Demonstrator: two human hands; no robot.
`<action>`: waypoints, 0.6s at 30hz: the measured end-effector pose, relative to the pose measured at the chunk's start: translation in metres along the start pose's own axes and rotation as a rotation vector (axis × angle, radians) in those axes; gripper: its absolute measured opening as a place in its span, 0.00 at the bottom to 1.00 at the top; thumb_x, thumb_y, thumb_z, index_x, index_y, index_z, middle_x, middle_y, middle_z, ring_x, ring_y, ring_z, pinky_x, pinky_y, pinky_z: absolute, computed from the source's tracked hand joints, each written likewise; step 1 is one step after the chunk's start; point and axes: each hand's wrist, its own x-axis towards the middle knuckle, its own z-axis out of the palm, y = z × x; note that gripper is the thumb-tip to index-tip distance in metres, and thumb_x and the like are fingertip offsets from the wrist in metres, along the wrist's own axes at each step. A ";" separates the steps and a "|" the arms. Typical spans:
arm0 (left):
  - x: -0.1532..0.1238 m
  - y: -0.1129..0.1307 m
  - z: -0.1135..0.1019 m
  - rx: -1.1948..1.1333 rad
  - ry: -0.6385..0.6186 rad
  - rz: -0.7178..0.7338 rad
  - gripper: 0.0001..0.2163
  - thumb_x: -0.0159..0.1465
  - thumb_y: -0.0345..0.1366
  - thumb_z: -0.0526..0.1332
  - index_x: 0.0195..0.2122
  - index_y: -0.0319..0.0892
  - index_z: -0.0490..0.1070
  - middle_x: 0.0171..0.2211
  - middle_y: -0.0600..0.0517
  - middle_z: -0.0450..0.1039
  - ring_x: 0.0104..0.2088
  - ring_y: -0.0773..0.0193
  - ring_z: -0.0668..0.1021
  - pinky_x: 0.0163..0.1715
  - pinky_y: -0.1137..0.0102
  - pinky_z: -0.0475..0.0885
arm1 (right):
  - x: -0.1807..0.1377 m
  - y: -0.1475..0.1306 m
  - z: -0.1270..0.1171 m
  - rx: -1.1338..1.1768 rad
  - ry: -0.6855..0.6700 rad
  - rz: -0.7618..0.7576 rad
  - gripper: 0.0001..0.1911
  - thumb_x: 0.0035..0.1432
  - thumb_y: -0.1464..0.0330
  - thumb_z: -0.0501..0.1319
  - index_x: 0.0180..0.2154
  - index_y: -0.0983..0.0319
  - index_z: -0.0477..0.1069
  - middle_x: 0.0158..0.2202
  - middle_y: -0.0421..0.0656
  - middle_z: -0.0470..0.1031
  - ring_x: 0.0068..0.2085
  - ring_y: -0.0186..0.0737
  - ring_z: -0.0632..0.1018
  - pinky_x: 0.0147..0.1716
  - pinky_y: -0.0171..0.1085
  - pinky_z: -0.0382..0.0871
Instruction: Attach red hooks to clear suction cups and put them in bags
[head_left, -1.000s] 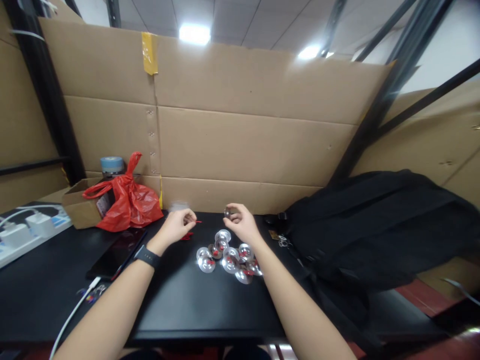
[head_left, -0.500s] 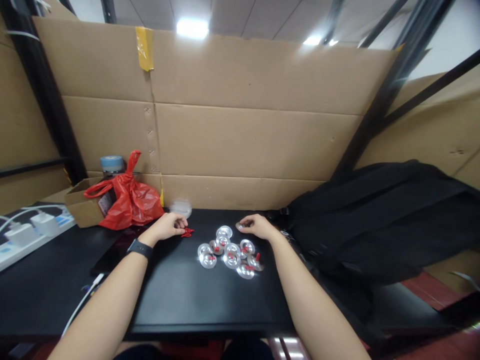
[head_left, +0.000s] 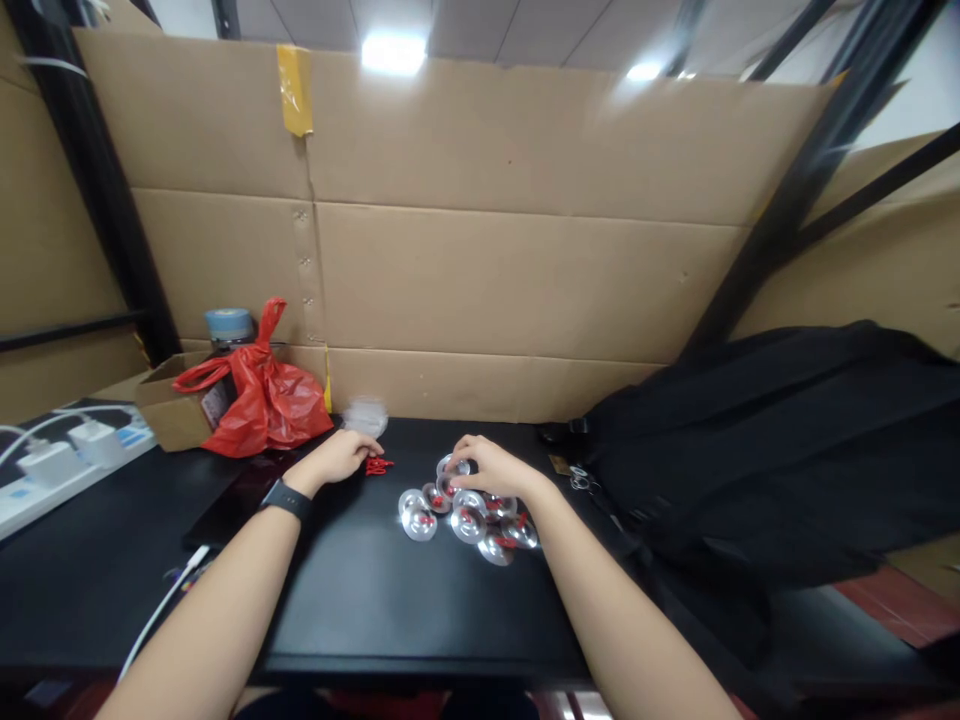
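Several clear suction cups with red hooks [head_left: 457,515] lie in a cluster on the black table [head_left: 360,600]. My right hand [head_left: 491,468] rests over the far side of the cluster, fingers curled onto one clear cup [head_left: 452,466]. My left hand [head_left: 337,457], with a black watch [head_left: 286,498] on the wrist, lies on the table with its fingers bent beside a small pile of red hooks [head_left: 376,466]. What the left fingers hold, if anything, is hidden. A blurry clear piece [head_left: 364,415] sits just behind the left hand.
A red plastic bag [head_left: 259,395] and a small cardboard box [head_left: 169,405] stand at the back left, with a blue-lidded jar [head_left: 228,325] behind. A phone [head_left: 225,510] and white cable [head_left: 161,610] lie left. A black bag [head_left: 757,440] fills the right. Cardboard walls [head_left: 495,270] close the back.
My right hand came down from mid-air to the table, then moved left onto the cluster of cups. My left hand lowered to the table beside the red hooks.
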 end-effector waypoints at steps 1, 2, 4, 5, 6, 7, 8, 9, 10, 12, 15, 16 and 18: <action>0.000 0.001 0.001 0.010 -0.008 0.004 0.20 0.60 0.25 0.51 0.46 0.40 0.80 0.47 0.49 0.81 0.47 0.61 0.80 0.51 0.71 0.71 | 0.001 -0.003 0.003 -0.017 -0.013 0.020 0.10 0.52 0.64 0.70 0.39 0.56 0.81 0.45 0.46 0.73 0.49 0.48 0.73 0.52 0.45 0.65; 0.000 0.002 0.001 0.021 -0.016 0.015 0.22 0.58 0.23 0.51 0.47 0.40 0.80 0.48 0.49 0.80 0.48 0.61 0.80 0.52 0.71 0.71 | 0.001 -0.004 0.005 -0.026 -0.014 0.041 0.09 0.52 0.65 0.70 0.38 0.57 0.81 0.45 0.46 0.73 0.50 0.48 0.72 0.52 0.45 0.65; 0.000 0.003 0.001 0.045 -0.024 0.046 0.25 0.54 0.19 0.50 0.47 0.40 0.80 0.48 0.49 0.80 0.48 0.61 0.80 0.53 0.72 0.70 | 0.002 -0.003 0.008 -0.028 0.007 0.068 0.06 0.52 0.67 0.69 0.35 0.57 0.80 0.47 0.46 0.72 0.51 0.49 0.71 0.53 0.46 0.64; 0.000 0.004 0.002 0.059 -0.022 0.058 0.26 0.53 0.19 0.49 0.46 0.40 0.80 0.47 0.49 0.80 0.48 0.61 0.80 0.52 0.71 0.70 | 0.002 -0.002 0.009 -0.022 0.025 0.075 0.04 0.52 0.67 0.69 0.34 0.58 0.79 0.48 0.46 0.71 0.52 0.49 0.70 0.53 0.47 0.64; 0.000 0.004 0.002 0.073 -0.018 0.065 0.27 0.52 0.18 0.49 0.45 0.41 0.81 0.46 0.49 0.81 0.47 0.61 0.80 0.51 0.71 0.71 | 0.002 0.000 0.008 -0.010 0.043 0.078 0.03 0.54 0.67 0.68 0.33 0.59 0.78 0.48 0.47 0.71 0.52 0.49 0.70 0.54 0.47 0.63; 0.000 0.005 0.002 0.087 -0.014 0.069 0.27 0.51 0.18 0.50 0.44 0.41 0.81 0.45 0.49 0.81 0.46 0.61 0.80 0.50 0.71 0.71 | 0.002 0.001 0.008 0.008 0.060 0.078 0.03 0.55 0.67 0.67 0.31 0.60 0.77 0.49 0.47 0.71 0.53 0.49 0.70 0.55 0.47 0.62; 0.000 0.004 0.002 0.100 -0.010 0.071 0.26 0.51 0.17 0.50 0.44 0.41 0.81 0.44 0.49 0.81 0.45 0.60 0.80 0.50 0.71 0.72 | 0.002 0.003 0.007 0.031 0.077 0.072 0.03 0.56 0.68 0.66 0.31 0.61 0.76 0.49 0.48 0.71 0.53 0.48 0.70 0.55 0.47 0.62; 0.000 0.004 0.002 0.111 -0.006 0.070 0.26 0.51 0.17 0.50 0.43 0.41 0.81 0.43 0.49 0.81 0.44 0.60 0.80 0.49 0.70 0.72 | 0.002 0.003 0.005 0.055 0.096 0.063 0.04 0.57 0.68 0.64 0.30 0.61 0.75 0.49 0.48 0.71 0.53 0.48 0.70 0.55 0.47 0.62; -0.001 0.004 0.002 0.118 0.006 0.067 0.25 0.51 0.17 0.50 0.43 0.41 0.81 0.43 0.48 0.81 0.44 0.59 0.80 0.49 0.69 0.72 | 0.002 0.003 0.004 0.080 0.121 0.051 0.05 0.58 0.68 0.64 0.30 0.61 0.74 0.48 0.47 0.72 0.52 0.47 0.71 0.54 0.46 0.62; -0.001 0.008 0.003 0.105 0.061 0.076 0.22 0.55 0.19 0.52 0.42 0.40 0.80 0.43 0.47 0.81 0.44 0.59 0.80 0.49 0.68 0.72 | 0.004 0.001 0.004 0.134 0.194 0.032 0.07 0.60 0.66 0.61 0.30 0.61 0.71 0.44 0.46 0.73 0.47 0.45 0.72 0.49 0.44 0.65; -0.001 0.028 0.003 -0.008 0.196 0.135 0.14 0.63 0.26 0.55 0.43 0.41 0.79 0.43 0.47 0.80 0.43 0.60 0.79 0.47 0.69 0.72 | 0.007 -0.006 0.007 0.264 0.309 0.043 0.12 0.64 0.61 0.56 0.30 0.60 0.67 0.34 0.42 0.73 0.37 0.40 0.73 0.39 0.39 0.66; -0.001 0.039 0.004 -0.066 0.235 0.159 0.12 0.64 0.29 0.56 0.43 0.42 0.78 0.42 0.48 0.79 0.41 0.61 0.79 0.45 0.70 0.72 | 0.008 -0.010 0.009 0.316 0.334 0.054 0.14 0.65 0.59 0.55 0.30 0.60 0.66 0.32 0.40 0.73 0.34 0.39 0.73 0.37 0.38 0.66; -0.002 0.062 0.006 -0.178 0.280 0.186 0.10 0.66 0.33 0.58 0.44 0.42 0.77 0.39 0.49 0.79 0.36 0.64 0.79 0.40 0.71 0.72 | 0.011 -0.018 0.015 0.453 0.353 0.072 0.16 0.64 0.55 0.56 0.30 0.59 0.64 0.29 0.38 0.72 0.31 0.37 0.73 0.34 0.37 0.67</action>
